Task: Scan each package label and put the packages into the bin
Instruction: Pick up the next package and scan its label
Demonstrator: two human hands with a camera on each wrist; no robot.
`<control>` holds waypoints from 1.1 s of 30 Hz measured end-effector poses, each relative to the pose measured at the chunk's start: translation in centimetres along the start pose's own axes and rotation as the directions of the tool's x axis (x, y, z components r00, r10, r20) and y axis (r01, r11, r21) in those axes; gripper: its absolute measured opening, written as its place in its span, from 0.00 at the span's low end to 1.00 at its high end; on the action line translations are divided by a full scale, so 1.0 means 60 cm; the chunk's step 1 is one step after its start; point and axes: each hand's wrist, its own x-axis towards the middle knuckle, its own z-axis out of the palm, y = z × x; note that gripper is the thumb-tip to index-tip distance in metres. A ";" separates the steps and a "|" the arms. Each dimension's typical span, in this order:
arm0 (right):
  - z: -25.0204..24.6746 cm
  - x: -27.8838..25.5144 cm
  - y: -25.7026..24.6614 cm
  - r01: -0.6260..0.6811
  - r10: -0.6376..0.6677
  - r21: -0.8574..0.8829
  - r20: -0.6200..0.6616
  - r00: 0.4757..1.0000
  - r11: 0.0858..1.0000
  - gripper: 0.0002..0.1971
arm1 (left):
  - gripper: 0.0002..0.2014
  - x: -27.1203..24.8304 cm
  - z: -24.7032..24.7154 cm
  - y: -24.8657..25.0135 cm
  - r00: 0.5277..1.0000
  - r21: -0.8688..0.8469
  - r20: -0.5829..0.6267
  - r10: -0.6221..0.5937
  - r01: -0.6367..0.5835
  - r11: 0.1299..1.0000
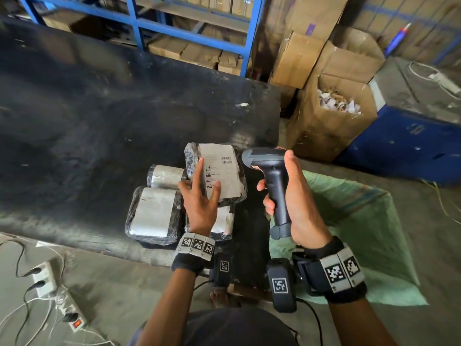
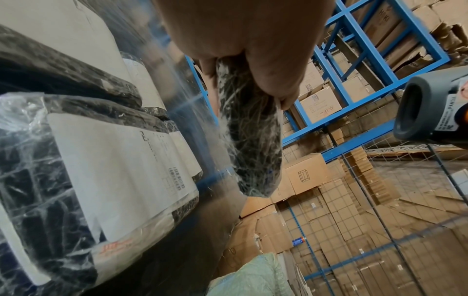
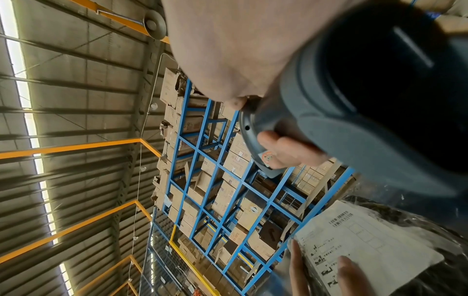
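A pale green woven sack-like bin (image 1: 361, 221) is seen standing open just right of the black worn tabletop (image 1: 99, 121), against its near right corner; nothing can be made out inside it, and part of its mouth is covered by the right forearm. Beyond the bin, an open brown cardboard box (image 1: 331, 126) is filled with crumpled white paper scraps (image 1: 336, 101). Near the tabletop's front right corner, a black plastic-wrapped package with a white printed label (image 1: 219, 171) is held raised and tilted by the left hand (image 1: 199, 206), thumb laid on the label and fingers wrapped behind it, so that the package is pinched between them. Under and beside it, three more black plastic-wrapped labelled packages are lying on the tabletop: one at the far left (image 1: 167, 176), one at the near left (image 1: 154, 213) and one largely covered by the left hand and wrist (image 1: 224, 223). A dark grey handheld barcode scanner (image 1: 272, 181) is gripped round its handle by the right hand (image 1: 296, 203), just right of the held package, its head turned towards the label. The greater part of the tabletop to the left and behind the packages is bare, and its right edge lies close to the pile. In the left wrist view the held package is shown edge-on (image 2: 250, 140) and its label is hidden; the small print on the labels cannot be read. On the floor left of the tabletop, white power strips (image 1: 45, 278) with cables are lying.
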 end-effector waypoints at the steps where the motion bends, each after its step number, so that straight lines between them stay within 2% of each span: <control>1: 0.001 0.000 0.003 0.001 -0.001 -0.018 -0.006 1.000 1.000 0.37 | 0.34 0.001 -0.001 -0.001 1.000 -0.004 0.000 -0.001 0.001 1.000; 3: 0.004 0.005 0.012 0.004 -0.008 -0.079 -0.043 0.999 0.997 0.36 | 0.35 0.003 -0.003 -0.005 1.000 -0.006 -0.005 0.001 -0.001 1.000; 7: 0.008 0.038 0.067 -0.058 0.021 -0.168 -0.211 0.977 0.984 0.23 | 0.35 0.005 -0.014 -0.015 0.999 -0.011 -0.033 -0.017 0.017 1.000; 13: -0.007 0.077 0.219 -0.288 0.186 -0.201 -0.411 0.892 0.936 0.24 | 0.35 0.004 -0.045 -0.032 0.997 -0.037 -0.056 -0.062 0.060 0.998; 18: -0.017 0.105 0.317 -0.440 0.343 -0.136 -0.443 0.828 0.888 0.23 | 0.35 -0.002 -0.080 -0.029 0.992 -0.003 -0.057 -0.109 0.109 0.994; 20: -0.017 0.118 0.340 -0.444 0.378 -0.054 -0.441 0.814 0.894 0.22 | 0.36 -0.004 -0.092 -0.030 0.991 0.018 -0.057 -0.118 0.119 0.993; 23: -0.013 0.135 0.366 -0.417 0.396 0.048 -0.423 0.815 0.908 0.24 | 0.36 -0.008 -0.108 -0.042 0.993 0.062 -0.053 -0.102 0.105 0.993; 26: -0.015 0.139 0.377 -0.402 0.391 0.060 -0.400 0.829 0.914 0.25 | 0.36 -0.009 -0.115 -0.047 0.997 0.112 -0.046 -0.068 0.073 0.991; 29: -0.024 0.139 0.378 -0.423 0.334 -0.120 -0.438 0.834 0.898 0.26 | 0.36 -0.007 -0.116 -0.040 0.995 0.085 -0.008 -0.102 0.102 0.991; 32: -0.032 0.134 0.364 -0.473 0.292 -0.368 -0.451 0.844 0.801 0.32 | 0.36 0.001 -0.108 -0.028 0.995 0.093 0.032 -0.099 0.096 0.991; 33: -0.035 0.133 0.359 -0.440 0.240 -0.435 -0.441 0.865 0.786 0.33 | 0.36 0.004 -0.103 -0.026 0.995 0.093 0.044 -0.094 0.090 0.992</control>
